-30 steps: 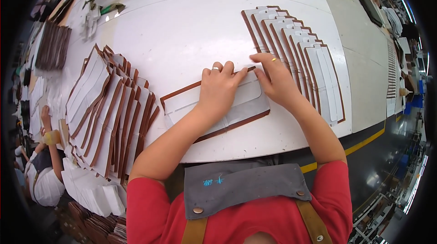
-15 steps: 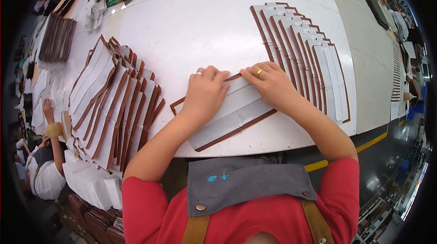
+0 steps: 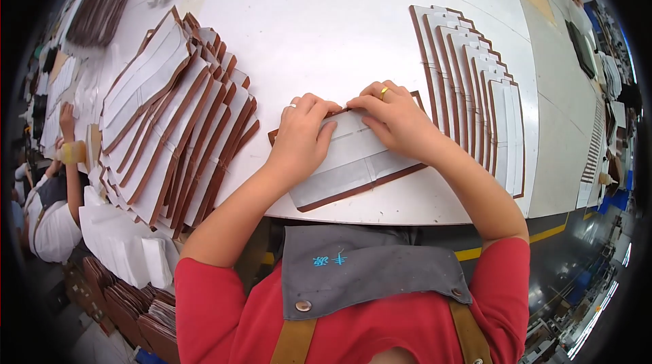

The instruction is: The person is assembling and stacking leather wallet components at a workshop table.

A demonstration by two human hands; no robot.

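A flat panel (image 3: 353,167) lay at frame centre on the table (image 3: 326,38), between a fanned stack (image 3: 170,113) at left and a row (image 3: 475,85) at right.

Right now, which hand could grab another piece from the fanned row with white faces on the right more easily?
Probably the right hand. It rests on the brown-edged piece right beside that fanned row, while the left hand sits farther off, nearer the left stack.

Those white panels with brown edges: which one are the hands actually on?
The single panel lying alone at the table's near edge, under the left hand and right hand. The others sit in overlapping rows, left and right, untouched.
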